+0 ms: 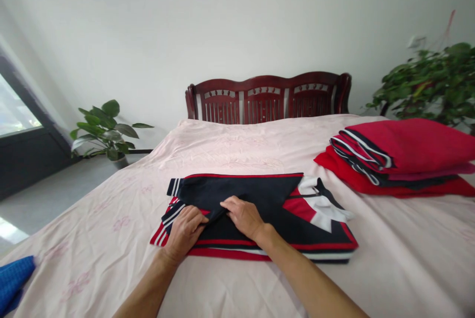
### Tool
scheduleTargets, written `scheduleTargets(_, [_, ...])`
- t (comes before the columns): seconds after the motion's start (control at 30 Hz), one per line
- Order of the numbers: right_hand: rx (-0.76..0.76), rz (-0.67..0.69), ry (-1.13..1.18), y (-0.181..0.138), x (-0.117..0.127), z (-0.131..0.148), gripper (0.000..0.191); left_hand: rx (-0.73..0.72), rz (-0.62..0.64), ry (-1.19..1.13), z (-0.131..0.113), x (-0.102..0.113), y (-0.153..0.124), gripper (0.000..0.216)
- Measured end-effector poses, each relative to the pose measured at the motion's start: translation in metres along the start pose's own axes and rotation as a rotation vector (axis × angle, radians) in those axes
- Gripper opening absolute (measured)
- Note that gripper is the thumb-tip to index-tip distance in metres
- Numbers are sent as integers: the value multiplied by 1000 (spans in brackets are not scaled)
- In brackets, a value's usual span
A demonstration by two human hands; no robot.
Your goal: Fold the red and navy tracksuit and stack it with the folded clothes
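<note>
Navy-and-red jacket (260, 209) shows no readable writing; left hand (184, 231) and right hand (243, 215) press flat, grip open.

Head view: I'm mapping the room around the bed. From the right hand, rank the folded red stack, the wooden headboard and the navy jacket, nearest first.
1. Navy jacket: directly under the right hand, which presses on it, mid-bed.
2. Folded red stack: to the right on the bed.
3. Wooden headboard: at the bed's far end, against the wall.
</note>
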State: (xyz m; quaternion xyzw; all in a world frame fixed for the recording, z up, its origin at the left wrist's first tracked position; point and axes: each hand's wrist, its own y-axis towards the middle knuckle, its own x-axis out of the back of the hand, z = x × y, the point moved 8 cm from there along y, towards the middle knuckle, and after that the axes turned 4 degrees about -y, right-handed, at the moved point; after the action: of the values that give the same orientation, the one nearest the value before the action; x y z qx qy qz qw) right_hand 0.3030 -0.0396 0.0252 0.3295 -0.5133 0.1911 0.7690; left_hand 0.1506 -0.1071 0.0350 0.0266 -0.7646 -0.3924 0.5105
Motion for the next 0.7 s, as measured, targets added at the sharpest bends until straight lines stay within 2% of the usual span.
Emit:
scheduleTargets(0.07, [-62,23,-22,1,-5,-5,28,25,25,17,1,-2,2,17])
scheduleTargets(0.17, [-133,-19,-57,0,-6,-12,22,65,55,52,2,-4,5,17])
scheduleTargets(0.33, [-173,-82,-71,-3,-6,-17,19,185,-3,186,12,2,8,20])
scheduleTargets(0.43, [-225,-158,-110,-9,-2,-22,35,396,-69,354,32,11,3,34])
scheduleTargets(0.53, [-202,-134,-202,-19,-4,-24,52,652,-5,456,60,9,-9,50])
scheduleTargets(0.63, [-131,-55,-243,-33,-9,-27,50,845,86,369,86,2,-21,57])
scheduleTargets(0.7, [-139,-33,-256,-41,-9,-35,53,957,84,232,102,2,-29,61])
